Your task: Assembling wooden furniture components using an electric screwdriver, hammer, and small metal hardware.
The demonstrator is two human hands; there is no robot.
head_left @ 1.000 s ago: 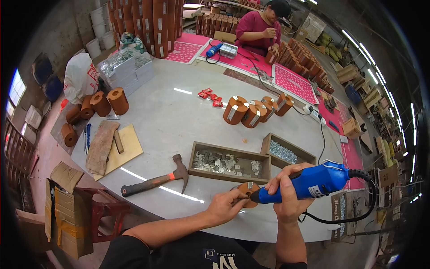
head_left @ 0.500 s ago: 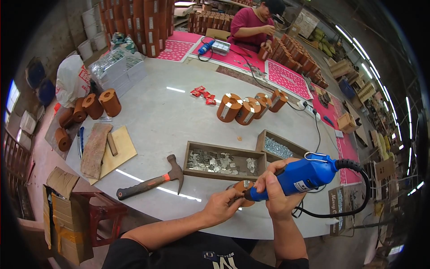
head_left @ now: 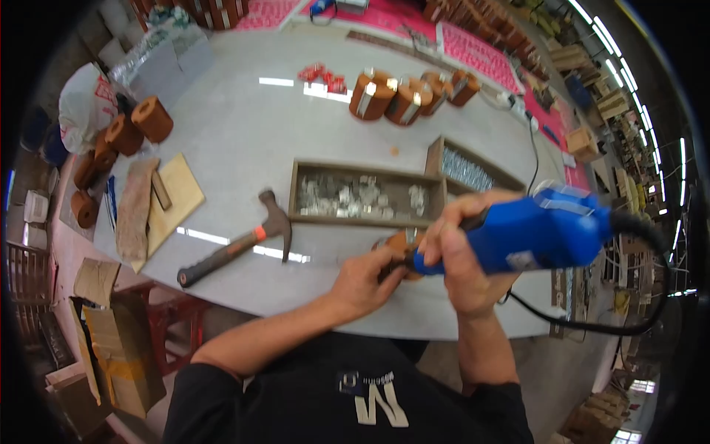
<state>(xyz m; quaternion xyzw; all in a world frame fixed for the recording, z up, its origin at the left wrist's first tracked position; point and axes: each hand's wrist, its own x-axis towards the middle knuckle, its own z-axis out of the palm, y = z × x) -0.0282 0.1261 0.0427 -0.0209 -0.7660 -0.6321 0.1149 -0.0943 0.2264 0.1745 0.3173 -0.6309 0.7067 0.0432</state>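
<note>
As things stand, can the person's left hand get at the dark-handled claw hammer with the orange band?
Probably yes: nothing visible stands between the left hand and the claw hammer on the grey tabletop, though that hand is busy at a brown cylinder.

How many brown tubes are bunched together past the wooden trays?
4: leftmost tube, second tube beside it, third tube partly behind that, rightmost tube at the end. More might be hidden.

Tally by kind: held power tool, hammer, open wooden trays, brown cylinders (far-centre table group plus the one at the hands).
Blue power tool, in the right hand: 1
Hammer: 1
Open wooden trays: 2
Brown cylinders, 4 grouped, 1 by the left hand: 5
Total: 9
</note>
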